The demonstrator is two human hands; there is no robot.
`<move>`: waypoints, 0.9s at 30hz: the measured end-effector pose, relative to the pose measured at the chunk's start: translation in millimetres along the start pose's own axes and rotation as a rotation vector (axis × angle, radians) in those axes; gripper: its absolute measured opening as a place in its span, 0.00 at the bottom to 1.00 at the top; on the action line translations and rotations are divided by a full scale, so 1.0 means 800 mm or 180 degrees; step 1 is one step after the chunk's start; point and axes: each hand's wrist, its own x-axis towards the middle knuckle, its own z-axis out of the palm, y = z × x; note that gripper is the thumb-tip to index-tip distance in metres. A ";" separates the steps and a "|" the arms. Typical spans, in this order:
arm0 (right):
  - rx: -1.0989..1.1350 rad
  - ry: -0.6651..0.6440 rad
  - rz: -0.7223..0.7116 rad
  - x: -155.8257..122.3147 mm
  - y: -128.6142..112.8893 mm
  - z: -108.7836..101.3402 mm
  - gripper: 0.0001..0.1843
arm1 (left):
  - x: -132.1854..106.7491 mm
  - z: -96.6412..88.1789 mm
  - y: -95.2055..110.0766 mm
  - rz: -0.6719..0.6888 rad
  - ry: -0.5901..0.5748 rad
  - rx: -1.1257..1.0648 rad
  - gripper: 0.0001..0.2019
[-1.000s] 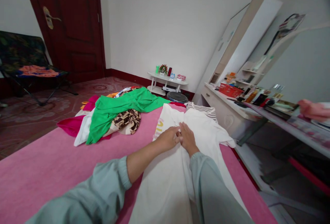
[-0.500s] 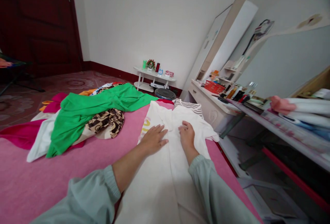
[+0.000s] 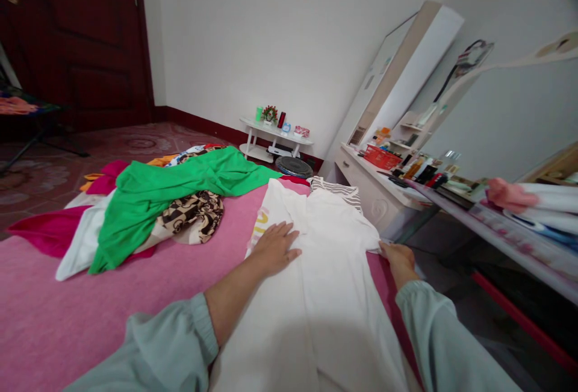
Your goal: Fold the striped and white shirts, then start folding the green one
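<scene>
A white garment [image 3: 329, 271] lies spread lengthwise on the pink bed [image 3: 67, 314] in front of me. My left hand [image 3: 274, 249] rests flat on its left part, fingers stretched out, beside a yellow and pink print at the garment's edge. My right hand [image 3: 397, 258] is at the garment's right sleeve near the bed's right edge; its fingers seem closed on the sleeve edge. A striped garment [image 3: 338, 190] peeks out beyond the white one's collar end.
A heap of clothes lies at the far left of the bed, with a green garment [image 3: 171, 190] on top. A white dresser [image 3: 383, 190] with a red basket and bottles stands right. A low white shelf [image 3: 275, 139] sits by the far wall.
My right hand has slid from the middle of the white garment out to its right sleeve at the bed's edge. My left hand stayed flat on the left part.
</scene>
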 end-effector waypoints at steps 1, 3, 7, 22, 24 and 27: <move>0.0032 0.0023 0.0063 -0.002 -0.001 -0.003 0.15 | 0.000 0.000 0.000 0.0000 0.0001 -0.0001 0.29; 0.0145 0.0125 0.0170 -0.007 -0.009 -0.013 0.17 | 0.000 0.000 0.001 -0.0002 0.0015 -0.0009 0.29; 0.0453 0.0374 0.0246 -0.013 -0.055 -0.031 0.19 | -0.002 -0.002 0.003 -0.0005 0.0057 -0.0090 0.28; 0.1933 -0.2000 -0.2660 -0.229 -0.151 -0.076 0.27 | 0.007 0.003 -0.021 -0.0309 0.1317 -0.1779 0.29; 0.1497 -0.1775 -0.2565 -0.226 -0.091 -0.088 0.22 | 0.006 0.002 -0.021 -0.0257 0.1260 -0.1740 0.30; 0.0883 -0.1680 -0.2254 -0.222 0.001 -0.111 0.19 | 0.005 0.001 -0.020 -0.0224 0.1160 -0.1677 0.29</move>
